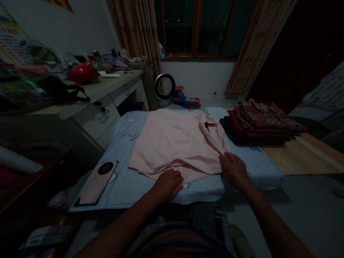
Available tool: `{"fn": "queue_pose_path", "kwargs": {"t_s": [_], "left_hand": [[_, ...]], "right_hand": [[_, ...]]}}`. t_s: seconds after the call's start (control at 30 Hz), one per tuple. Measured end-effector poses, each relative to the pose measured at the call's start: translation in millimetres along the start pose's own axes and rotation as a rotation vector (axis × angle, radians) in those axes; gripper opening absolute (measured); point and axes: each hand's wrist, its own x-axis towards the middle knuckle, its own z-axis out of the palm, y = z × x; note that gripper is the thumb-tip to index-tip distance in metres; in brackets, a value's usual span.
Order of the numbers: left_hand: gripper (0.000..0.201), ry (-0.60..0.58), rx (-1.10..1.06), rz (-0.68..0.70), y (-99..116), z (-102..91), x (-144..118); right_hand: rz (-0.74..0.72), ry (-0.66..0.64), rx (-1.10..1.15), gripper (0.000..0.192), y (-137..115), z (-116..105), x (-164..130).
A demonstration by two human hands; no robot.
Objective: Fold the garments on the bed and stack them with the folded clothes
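Bed: gray blanket (126, 186), pink shirt (174, 143) on top.
Left hand (168, 184): curled, pinching shirt's near edge.
Right hand (235, 168): flat, pressing the shirt's corner.

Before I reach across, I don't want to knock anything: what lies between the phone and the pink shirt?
Nothing: in the head view, only bare grey blanket separates the phone from the pink shirt.

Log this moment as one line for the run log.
left hand: on near hem of pink shirt | right hand: pressing its right edge | shirt: flat on grey pad | phone: left
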Motion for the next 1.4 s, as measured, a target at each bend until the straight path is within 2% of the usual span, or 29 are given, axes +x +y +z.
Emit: {"fn": "queue_pose_path", "kwargs": {"t_s": [0.07, 0.13, 0.2, 0.27, 0.33, 0.37, 0.43, 0.53, 0.6, 0.73, 0.83, 0.97, 1.1, 1.27, 1.4], "left_hand": [[0.021, 0.027, -0.021, -0.002, -3.7, 4.9, 0.9], [0.021, 0.095, -0.025, -0.045, -6.6, 10.0, 0.0], [0.031, 0.230, 0.017, -0.136, -8.4, 13.5, -1.2], [0.053, 0.373, 0.094, -0.236, -9.9, 14.2, -0.7], [0.066, 0.439, 0.156, -0.299, -12.0, 12.1, 2.8], [0.067, 0.428, 0.170, -0.313, -13.4, 10.1, 5.4], [0.058, 0.322, 0.171, -0.307, -16.3, 5.6, 10.9], [0.029, 0.141, 0.174, -0.227, -20.5, 0.4, 13.0], [0.018, 0.096, 0.197, -0.161, -23.4, -0.7, 7.8], [0.016, 0.044, 0.204, -0.124, -27.6, -1.8, -10.7], [0.020, 0.003, 0.147, -0.142, -24.0, -6.8, -20.4], [0.030, 0.014, 0.042, -0.070, -9.1, -13.6, -20.6], [0.032, -0.004, 0.024, -0.004, 2.4, -9.7, -11.5], [0.024, -0.062, 0.116, 0.001, 4.7, -0.1, -1.0], [0.020, -0.067, 0.167, -0.007, 4.7, 3.8, 4.7]], "right_hand": [[-0.024, -0.055, 0.077, 0.046, 6.6, -0.3, 2.4], [-0.035, -0.027, 0.207, 0.040, 9.1, -4.6, 4.8], [-0.012, 0.089, 0.354, 0.031, 8.4, -12.9, 6.4], [0.047, 0.237, 0.470, 0.026, 6.1, -21.7, 6.7], [0.124, 0.351, 0.501, 0.024, 4.5, -26.4, 5.8], [0.151, 0.377, 0.484, 0.024, 4.6, -26.2, 5.0], [0.152, 0.342, 0.419, 0.026, 7.4, -21.2, 2.5], [0.070, 0.165, 0.286, 0.028, 17.1, -10.5, -3.6], [0.041, 0.090, 0.192, 0.025, 25.5, -7.2, -8.5], [0.106, 0.135, 0.056, 0.019, 40.4, -10.1, -16.1], [0.154, 0.079, -0.031, 0.018, 43.5, -12.7, -18.8], [0.210, -0.058, -0.151, 0.022, 30.1, -15.5, -20.6], [0.236, -0.084, -0.225, 0.027, 7.2, -18.1, -19.1], [0.249, -0.136, -0.215, 0.017, -11.1, -14.3, -8.6], [0.271, -0.201, 0.041, 0.019, 1.4, -20.7, 4.5]]}}
